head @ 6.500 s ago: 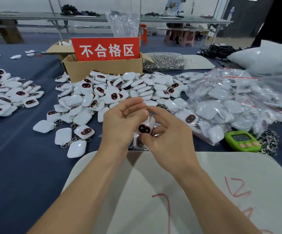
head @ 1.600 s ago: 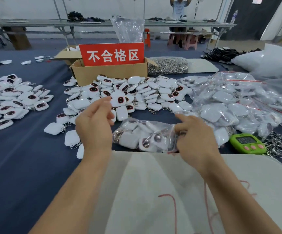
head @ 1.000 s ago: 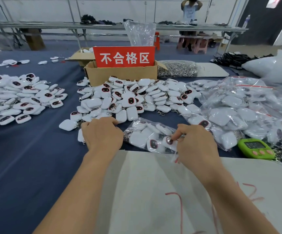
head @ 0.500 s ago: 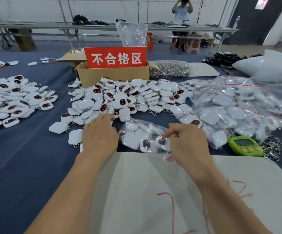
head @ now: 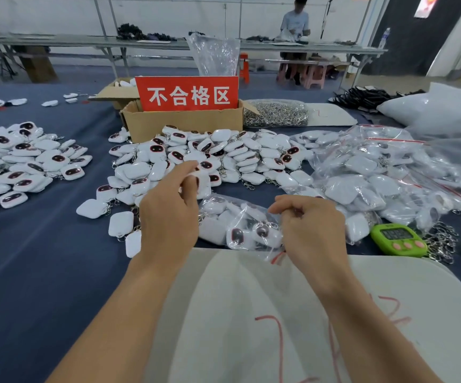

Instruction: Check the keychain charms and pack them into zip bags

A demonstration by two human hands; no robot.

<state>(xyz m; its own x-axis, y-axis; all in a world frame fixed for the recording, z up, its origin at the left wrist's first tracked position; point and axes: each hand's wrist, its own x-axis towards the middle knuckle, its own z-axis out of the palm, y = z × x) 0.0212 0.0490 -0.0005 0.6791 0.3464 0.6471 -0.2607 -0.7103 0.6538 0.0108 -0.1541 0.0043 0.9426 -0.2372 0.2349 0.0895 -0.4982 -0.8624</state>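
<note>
Left hand (head: 168,217): fingers curled, pinching a white keychain charm (head: 203,182) at the near edge of the loose charm pile (head: 224,158). Right hand (head: 313,225): fingers curled, gripping the near right edge of a part-filled zip bag (head: 235,217), which lies between both hands on the blue tabletop (head: 44,272). The bag holds several charms, two of them dark face up. Nearest the camera, a white mat (head: 251,313) with red marks sits under the forearms. A green timer (head: 398,239) is right of the right hand, with a heap of filled bags (head: 375,172) just behind it. A second charm pile (head: 19,164) lies well apart at far left. Behind the centre pile is a cardboard box (head: 182,125) with a red sign (head: 186,94), then a bag of metal clasps (head: 276,113) beside it. A person (head: 294,22) stands at a far table.
</note>
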